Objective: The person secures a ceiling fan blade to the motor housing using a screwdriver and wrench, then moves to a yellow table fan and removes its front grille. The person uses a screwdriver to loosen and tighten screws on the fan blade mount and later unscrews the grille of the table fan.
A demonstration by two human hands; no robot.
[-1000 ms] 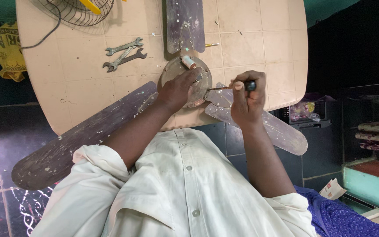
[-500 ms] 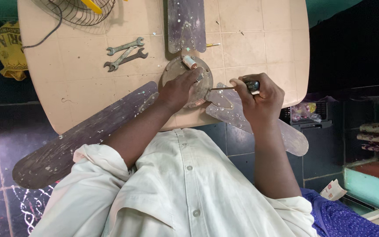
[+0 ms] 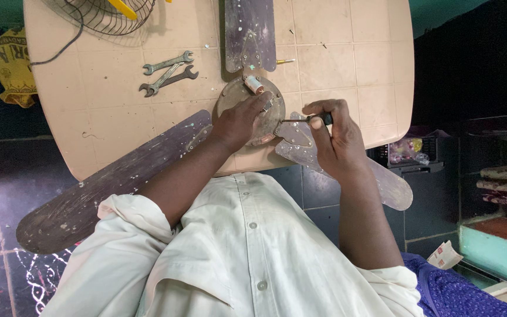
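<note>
A beige table (image 3: 347, 70) with a grid of shallow squares fills the upper middle of the frame, its near edge against the person's pale shirt (image 3: 247, 252), which takes up the whole lower centre. On the table lies a ceiling fan – one long dusty blade (image 3: 107, 188) runs from the centre down to the lower left and hangs well past the table edge, a second blade (image 3: 249, 29) points straight to the top of the frame, and a third blade (image 3: 382, 182) slants off to the lower right over the dark floor. All three meet at the round fan hub (image 3: 236, 94) in the middle of the frame, near the table's front edge, with a small white cylinder (image 3: 254, 84) standing on its upper part. The left arm comes up from the lower left, sleeve bunched at the elbow, and the left hand (image 3: 242, 120) lies palm-down on the hub, fingers spread over its face and pressing on it. The right forearm rises from the lower right, wrist bent inward; the right hand (image 3: 333, 138) is curled tight around a screwdriver (image 3: 303, 120) – thumb on top, dark handle at the fingertips, the thin shaft lying level and reaching left to the hub's edge just beside the left fingers. A wire fan guard (image 3: 110, 14) sits at the upper left, a dark cord (image 3: 68, 41) trailing from it, and two wrenches (image 3: 168, 71) lie crossed between the guard and the hub. A yellow cloth (image 3: 13, 73) lies on the floor at far left.
</note>
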